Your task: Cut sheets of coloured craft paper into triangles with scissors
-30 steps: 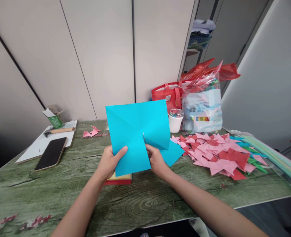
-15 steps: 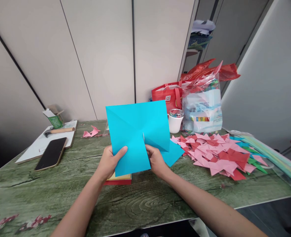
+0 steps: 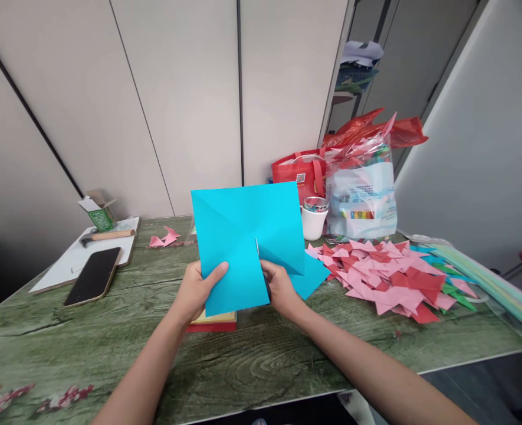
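A blue sheet of paper (image 3: 243, 218) is held up over the table, with a slit running from its lower edge to near its middle. My left hand (image 3: 199, 289) grips the lower left edge, thumb on the front and fingers behind. My right hand (image 3: 281, 289) is closed at the slit around scissors (image 3: 256, 245); only a thin blade shows at the slit's top, and the handles are mostly hidden. Behind my right hand lies more blue paper (image 3: 314, 277). Below the sheet, a stack of yellow and red paper (image 3: 219, 324) is partly covered.
Folded pink and red paper pieces (image 3: 393, 271) are heaped on the right, beside long plastic-wrapped strips (image 3: 491, 283). A white cup (image 3: 314, 221), red bag (image 3: 294, 168) and clear bag (image 3: 362, 195) stand behind. On the left are a phone (image 3: 93, 276), hammer (image 3: 110, 235) and green box (image 3: 100, 217).
The camera view has shifted slightly. Both hands keep their hold on the sheet and scissors, and the slit looks almost the same.
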`<state>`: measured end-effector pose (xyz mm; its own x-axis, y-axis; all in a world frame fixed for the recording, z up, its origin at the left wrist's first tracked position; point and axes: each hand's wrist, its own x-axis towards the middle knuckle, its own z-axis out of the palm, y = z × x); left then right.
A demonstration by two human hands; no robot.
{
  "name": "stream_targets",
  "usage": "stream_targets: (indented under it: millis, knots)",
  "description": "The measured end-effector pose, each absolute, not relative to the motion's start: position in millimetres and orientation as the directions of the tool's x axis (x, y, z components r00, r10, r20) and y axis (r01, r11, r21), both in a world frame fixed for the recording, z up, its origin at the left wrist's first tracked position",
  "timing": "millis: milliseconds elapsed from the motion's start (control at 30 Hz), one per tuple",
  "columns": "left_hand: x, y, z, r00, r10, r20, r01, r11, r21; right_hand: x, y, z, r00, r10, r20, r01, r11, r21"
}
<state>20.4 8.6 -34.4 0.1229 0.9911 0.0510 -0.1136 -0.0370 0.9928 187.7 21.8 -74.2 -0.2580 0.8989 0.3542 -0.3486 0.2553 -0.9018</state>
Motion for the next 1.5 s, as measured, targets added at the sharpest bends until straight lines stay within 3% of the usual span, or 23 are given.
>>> stream_targets:
  millis: [800, 967, 1200, 1500]
  knots:
    - [20, 7, -25, 0.122, 0.986, 0.112, -0.193, -0.087, 0.977, 188, 26, -80, -0.227, 0.906, 0.358, -0.313, 0.280, -0.907]
    - [19, 7, -21, 0.024, 0.996, 0.083, -0.204, -0.076, 0.976, 186, 24, -79, -0.254, 0.907, 0.336, -0.279, 0.264, -0.923]
    - [15, 11, -24, -0.085, 0.993, 0.082, -0.153, -0.094, 0.984, 184, 19, -74, -0.259, 0.906, 0.334, -0.251, 0.271, -0.929]
    - [17, 9, -23, -0.012, 0.998, 0.058, -0.078, -0.059, 0.995, 184, 20, -74, -0.309, 0.879, 0.363, -0.301, 0.272, -0.914]
